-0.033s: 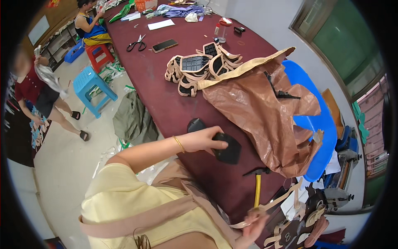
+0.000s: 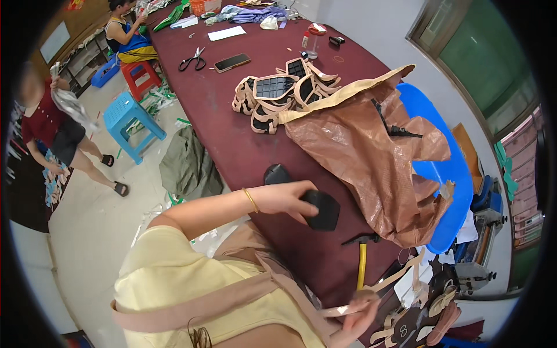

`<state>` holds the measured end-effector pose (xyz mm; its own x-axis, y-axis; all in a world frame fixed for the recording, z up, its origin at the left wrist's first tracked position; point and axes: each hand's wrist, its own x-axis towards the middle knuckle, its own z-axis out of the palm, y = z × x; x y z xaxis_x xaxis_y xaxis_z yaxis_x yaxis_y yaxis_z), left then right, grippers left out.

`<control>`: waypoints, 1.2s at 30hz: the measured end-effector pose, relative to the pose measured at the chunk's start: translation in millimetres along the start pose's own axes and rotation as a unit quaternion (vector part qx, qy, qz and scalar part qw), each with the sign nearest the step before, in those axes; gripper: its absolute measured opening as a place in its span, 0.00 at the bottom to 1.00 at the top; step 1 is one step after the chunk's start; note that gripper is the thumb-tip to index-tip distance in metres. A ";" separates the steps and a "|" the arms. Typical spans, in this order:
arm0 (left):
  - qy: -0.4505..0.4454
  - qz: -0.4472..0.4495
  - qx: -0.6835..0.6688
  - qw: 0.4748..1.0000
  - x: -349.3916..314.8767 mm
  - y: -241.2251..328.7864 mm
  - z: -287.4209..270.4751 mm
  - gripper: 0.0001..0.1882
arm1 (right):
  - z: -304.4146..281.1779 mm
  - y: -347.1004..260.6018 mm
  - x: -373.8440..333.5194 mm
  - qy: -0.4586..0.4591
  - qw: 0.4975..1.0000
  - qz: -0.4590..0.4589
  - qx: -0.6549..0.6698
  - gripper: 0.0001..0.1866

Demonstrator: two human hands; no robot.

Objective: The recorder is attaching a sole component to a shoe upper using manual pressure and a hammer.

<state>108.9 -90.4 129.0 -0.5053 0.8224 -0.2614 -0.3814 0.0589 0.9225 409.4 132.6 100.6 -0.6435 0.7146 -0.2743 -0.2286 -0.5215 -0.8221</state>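
Observation:
My left hand [image 2: 287, 198], a gold bangle at its wrist, grips a black shoe-shaped block [image 2: 322, 210] over the dark red table. Behind the wrist shows a black rounded piece [image 2: 276, 174]; whether it is the same block's other end I cannot tell. Low in the picture, the fingers of my right hand [image 2: 357, 319] are closed on a thin beige strap [image 2: 391, 280], which runs up to the right past a hammer [image 2: 362, 264] with a yellow handle. Beyond my left hand lies a pile of beige-edged sandals [image 2: 272, 90] with dark soles.
A brown woven sack [image 2: 360, 156] spreads over the table [image 2: 232, 145] and into a blue tub [image 2: 458, 168]. Scissors [image 2: 192, 60], a phone [image 2: 232, 62] and a clear jar [image 2: 314, 42] lie farther off. Left are a blue stool [image 2: 130, 122] and two people.
My left hand has shifted slightly right with the black block. My right hand has risen a little, with the strap still in its fingers.

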 end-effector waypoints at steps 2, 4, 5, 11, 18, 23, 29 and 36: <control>-0.110 0.023 0.091 0.989 -1.2 2.3 15.9 0.18 | 1.9 2.7 13.8 0.002 0.993 -0.097 -0.064 0.10; -0.252 -0.050 0.094 0.962 7.8 4.4 44.1 0.20 | 31.5 19.3 27.7 0.066 0.991 -0.067 -0.100 0.10; -0.303 -0.048 0.054 0.950 12.5 4.8 58.7 0.20 | 47.0 31.2 36.5 0.043 0.985 -0.074 -0.151 0.10; -0.331 0.100 0.036 0.938 36.9 -19.5 129.0 0.33 | 83.0 56.2 49.3 -0.018 0.998 -0.036 0.048 0.18; -0.216 0.216 0.082 0.949 21.7 -49.9 128.2 0.33 | 100.9 31.0 24.8 0.105 0.983 -0.082 -0.125 0.21; -0.104 0.059 -0.128 0.985 32.5 -34.9 75.0 0.24 | 19.5 -6.2 39.7 0.155 0.923 -0.276 -0.219 0.17; -0.180 -0.127 -0.139 0.965 17.8 -76.8 93.7 0.27 | 101.3 -39.6 43.8 -0.197 0.956 -0.166 0.142 0.11; -0.029 0.203 -0.470 0.858 28.0 -109.6 166.4 0.15 | 178.1 11.2 2.5 -0.268 0.963 -0.004 -0.015 0.12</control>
<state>265.3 20.3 67.7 -0.7155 0.6953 0.0681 -0.6528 -0.7001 0.2892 275.2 45.5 179.5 -0.9284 0.3709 0.0218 -0.2187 -0.4980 -0.8391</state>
